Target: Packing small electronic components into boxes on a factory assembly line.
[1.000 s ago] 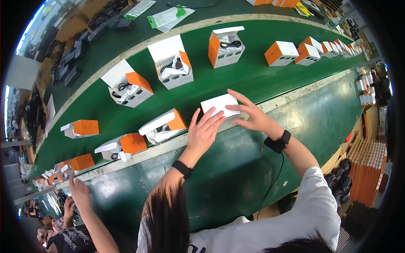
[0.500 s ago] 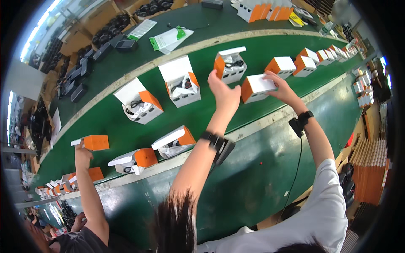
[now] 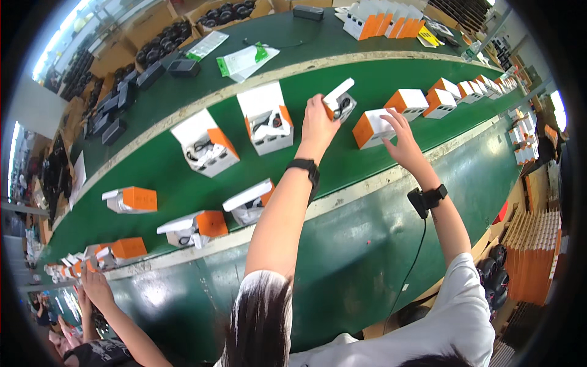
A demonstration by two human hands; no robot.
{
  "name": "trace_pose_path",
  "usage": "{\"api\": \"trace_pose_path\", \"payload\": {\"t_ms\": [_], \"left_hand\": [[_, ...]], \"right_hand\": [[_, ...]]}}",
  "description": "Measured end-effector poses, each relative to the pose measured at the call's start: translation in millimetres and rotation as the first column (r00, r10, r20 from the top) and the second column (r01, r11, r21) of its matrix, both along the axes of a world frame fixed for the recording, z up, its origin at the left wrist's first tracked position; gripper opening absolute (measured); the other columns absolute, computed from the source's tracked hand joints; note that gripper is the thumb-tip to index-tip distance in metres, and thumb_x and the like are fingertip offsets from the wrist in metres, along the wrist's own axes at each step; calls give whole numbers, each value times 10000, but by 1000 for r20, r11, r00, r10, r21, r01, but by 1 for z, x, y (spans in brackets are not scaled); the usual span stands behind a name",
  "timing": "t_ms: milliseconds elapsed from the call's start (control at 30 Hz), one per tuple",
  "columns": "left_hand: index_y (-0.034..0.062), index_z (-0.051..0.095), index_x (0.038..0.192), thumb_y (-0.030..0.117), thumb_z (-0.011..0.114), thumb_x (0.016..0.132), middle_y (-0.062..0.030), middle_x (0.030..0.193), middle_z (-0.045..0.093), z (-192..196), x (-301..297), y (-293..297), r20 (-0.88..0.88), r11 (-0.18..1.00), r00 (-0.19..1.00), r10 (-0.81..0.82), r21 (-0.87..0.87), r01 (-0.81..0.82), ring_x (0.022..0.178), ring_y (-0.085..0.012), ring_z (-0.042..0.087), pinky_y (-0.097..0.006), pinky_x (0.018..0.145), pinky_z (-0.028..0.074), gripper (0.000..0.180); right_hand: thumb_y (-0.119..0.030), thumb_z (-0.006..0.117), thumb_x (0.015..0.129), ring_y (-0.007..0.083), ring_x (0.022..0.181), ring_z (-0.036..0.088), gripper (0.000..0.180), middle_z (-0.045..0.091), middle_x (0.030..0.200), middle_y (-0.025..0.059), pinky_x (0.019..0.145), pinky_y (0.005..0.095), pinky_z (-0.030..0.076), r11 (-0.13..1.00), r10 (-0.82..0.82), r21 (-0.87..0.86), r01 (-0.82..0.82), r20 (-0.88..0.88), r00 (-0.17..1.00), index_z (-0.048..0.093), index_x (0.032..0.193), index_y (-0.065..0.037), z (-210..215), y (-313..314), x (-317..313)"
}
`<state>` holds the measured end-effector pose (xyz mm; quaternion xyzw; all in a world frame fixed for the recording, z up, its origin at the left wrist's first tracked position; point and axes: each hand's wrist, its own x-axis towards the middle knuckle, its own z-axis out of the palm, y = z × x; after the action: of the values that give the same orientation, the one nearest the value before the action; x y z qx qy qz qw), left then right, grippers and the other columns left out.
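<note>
My left hand [image 3: 318, 129] grips the left side of a small orange and white carton [image 3: 346, 109], which is tilted. Its white lid stands up, and a coiled black cable shows inside. To the right, my right hand [image 3: 406, 142] has its fingers apart beside a closed carton [image 3: 367, 129] with a white top and an orange side. Its fingertips overlap that carton's right end; whether they touch it I cannot tell. Left of my left hand stand two open cartons, one [image 3: 269, 131] nearer and another [image 3: 208, 150] farther along, both with cables in white wrapping.
Closed cartons [image 3: 406, 104] line the green belt [image 3: 318, 162] toward the far right. Open cartons [image 3: 195, 229] lie along its near edge. At the lower left is a co-worker's hand [image 3: 96, 287]. Plastic packets [image 3: 244, 62] and black devices [image 3: 183, 67] rest on the bench beyond.
My left hand has taken hold of the open carton and tilted it. My right hand's fingers have spread and come off the closed carton's top. The co-worker's hand has left the left carton.
</note>
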<state>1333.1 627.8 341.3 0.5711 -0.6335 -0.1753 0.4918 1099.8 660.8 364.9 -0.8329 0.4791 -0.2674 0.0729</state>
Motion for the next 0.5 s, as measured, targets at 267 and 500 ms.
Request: {"api": "trace_pose_path", "payload": {"t_ms": [267, 500], "left_hand": [[-11, 449, 1206, 165, 809, 576, -210, 1002, 637, 52, 20, 109, -228, 996, 973, 38, 86, -19, 930, -328, 636, -375, 796, 505, 747], [-1, 465, 1243, 82, 829, 606, -138, 1106, 626, 65, 85, 298, -324, 965, 944, -61, 222, 139, 985, -198, 623, -335, 801, 535, 739]], "right_hand": [[-86, 622, 856, 202, 1188, 453, 558, 443, 1372, 103, 988, 329, 384, 965, -86, 237, -116, 697, 712, 392, 1363, -39, 1, 73, 69], [-185, 518, 947, 174, 1138, 478, 444, 475, 1343, 105, 986, 305, 373, 729, -195, 643, -235, 524, 829, 428, 1348, -18, 21, 223, 109]]}}
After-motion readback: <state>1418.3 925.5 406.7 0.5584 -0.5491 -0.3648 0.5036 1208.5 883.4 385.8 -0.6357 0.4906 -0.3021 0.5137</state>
